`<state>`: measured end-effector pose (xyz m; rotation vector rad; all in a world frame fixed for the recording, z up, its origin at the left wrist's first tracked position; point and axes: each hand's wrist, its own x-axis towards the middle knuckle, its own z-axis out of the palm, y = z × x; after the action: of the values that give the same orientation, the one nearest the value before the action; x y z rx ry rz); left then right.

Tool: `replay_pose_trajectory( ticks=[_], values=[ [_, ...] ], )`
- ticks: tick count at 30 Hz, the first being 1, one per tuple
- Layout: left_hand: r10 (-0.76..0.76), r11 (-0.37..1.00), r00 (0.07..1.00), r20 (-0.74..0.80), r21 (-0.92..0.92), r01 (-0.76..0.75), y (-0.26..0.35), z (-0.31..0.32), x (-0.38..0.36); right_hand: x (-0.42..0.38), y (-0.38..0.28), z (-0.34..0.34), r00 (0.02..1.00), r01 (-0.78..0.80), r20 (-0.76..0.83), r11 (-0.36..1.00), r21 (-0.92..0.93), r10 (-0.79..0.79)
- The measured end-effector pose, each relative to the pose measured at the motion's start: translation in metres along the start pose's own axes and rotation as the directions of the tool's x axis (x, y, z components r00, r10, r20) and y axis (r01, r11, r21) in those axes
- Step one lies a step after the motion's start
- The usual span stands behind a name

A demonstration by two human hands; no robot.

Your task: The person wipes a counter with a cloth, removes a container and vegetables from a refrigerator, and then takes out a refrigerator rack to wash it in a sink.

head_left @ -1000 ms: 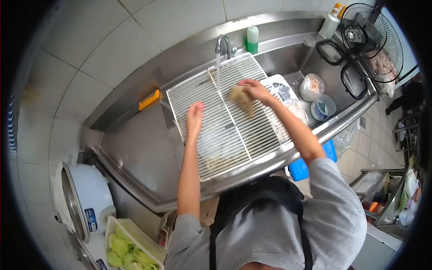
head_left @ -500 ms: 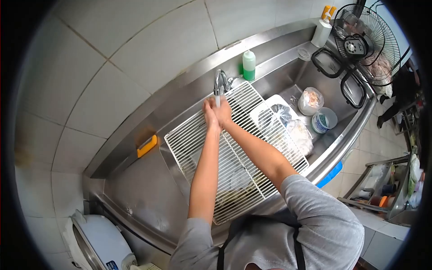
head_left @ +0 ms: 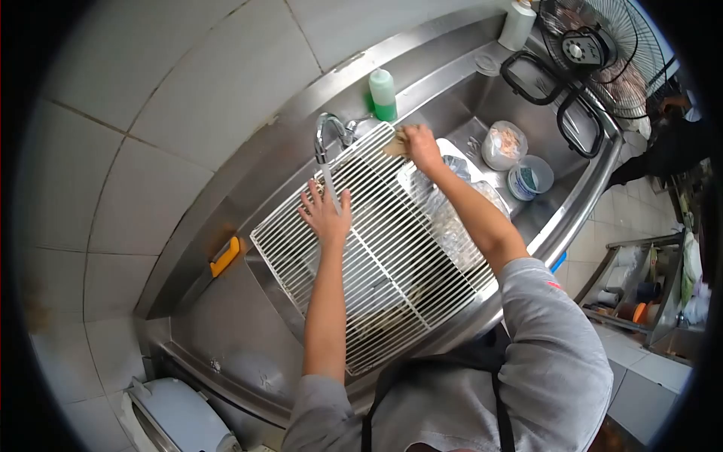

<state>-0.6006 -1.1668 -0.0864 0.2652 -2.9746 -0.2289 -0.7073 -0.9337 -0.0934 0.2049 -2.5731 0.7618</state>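
A white wire rack [head_left: 385, 277] lies across the sink basin. Below the chrome faucet [head_left: 324, 139], my left hand [head_left: 327, 217] rests on the rack with its fingers spread, and running water falls beside and onto it. My right hand [head_left: 422, 146] is at the rack's far right corner, closed on a tan scrubbing pad [head_left: 395, 146] that touches the bars. Just behind that corner stands a squeeze bottle [head_left: 382, 96] with green liquid. Through the bars I see blurred things in the basin that I cannot make out.
Bagged items [head_left: 461, 230] and two tubs, one with pinkish contents [head_left: 504, 145] and one with green contents [head_left: 529, 178], stand in the right basin. A fan [head_left: 584, 49] is at the upper right. A yellow-handled tool [head_left: 224, 257] leans at the left. Another person [head_left: 663, 151] is at the far right.
My hands were together under the water and are now apart. The right hand has moved right and holds the pad on the rack; the left has opened flat on the bars.
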Motion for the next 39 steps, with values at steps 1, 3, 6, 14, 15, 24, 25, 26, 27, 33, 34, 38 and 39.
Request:
replay_pose_trajectory(
  ticks=[1,3,6,14,15,24,25,26,27,33,34,38,39],
  values=[
    [-0.017,1.000,1.000,0.015,0.022,0.016,0.001,-0.001,0.000,-0.019,0.012,-0.019,0.987,-0.102,0.132,0.994,0.035,0.096],
    [-0.039,0.998,0.999,0.002,0.042,0.038,0.003,0.001,-0.001,-0.079,0.036,-0.058,0.973,-0.111,0.215,0.988,0.111,0.085],
    [-0.053,0.997,0.999,0.005,0.061,0.053,0.007,-0.001,-0.001,-0.162,0.027,-0.146,0.971,-0.127,0.217,0.985,0.117,0.100],
    [0.061,0.998,0.995,0.081,-0.021,-0.059,-0.043,-0.014,-0.049,-0.108,-0.013,-0.100,0.994,0.047,-0.102,0.994,0.094,-0.038],
    [0.003,1.000,0.995,0.099,-0.005,-0.002,-0.054,-0.022,-0.070,-0.119,0.000,-0.058,0.996,0.048,-0.082,0.994,0.098,-0.041],
    [-0.320,0.911,0.939,0.125,-0.232,0.341,-0.110,-0.027,-0.178,-0.188,-0.152,-0.025,0.958,0.268,0.093,0.962,0.042,-0.271],
    [-0.305,0.925,0.941,0.150,-0.190,0.330,-0.110,-0.030,-0.176,-0.173,-0.142,-0.026,0.932,0.337,0.115,0.939,0.072,-0.343],
    [-0.266,0.940,0.956,0.124,-0.185,0.286,-0.112,-0.029,-0.177,-0.157,-0.131,-0.017,0.922,0.311,0.197,0.941,0.132,-0.332],
    [-0.249,0.943,0.959,0.133,-0.194,0.271,-0.104,-0.037,-0.176,-0.135,-0.131,-0.029,0.923,0.228,0.282,0.962,0.148,-0.262],
    [-0.040,-0.057,0.942,0.333,-0.942,0.330,-0.010,-0.059,-0.072,-0.028,-0.171,0.007,0.818,-0.574,0.551,0.321,0.753,0.167],
    [-0.069,-0.278,0.890,0.451,-0.865,0.417,0.008,-0.063,-0.050,-0.024,-0.181,0.010,0.794,-0.606,0.576,0.342,0.719,0.195],
    [0.085,-0.787,0.892,0.445,-0.518,0.334,0.005,-0.053,0.009,-0.041,-0.212,0.006,0.827,-0.562,0.515,0.298,0.772,0.226],
    [0.205,-0.813,0.898,0.389,-0.443,0.378,-0.010,-0.029,0.019,-0.049,-0.214,0.001,0.893,-0.448,0.401,0.464,0.764,0.202]
  ],
)
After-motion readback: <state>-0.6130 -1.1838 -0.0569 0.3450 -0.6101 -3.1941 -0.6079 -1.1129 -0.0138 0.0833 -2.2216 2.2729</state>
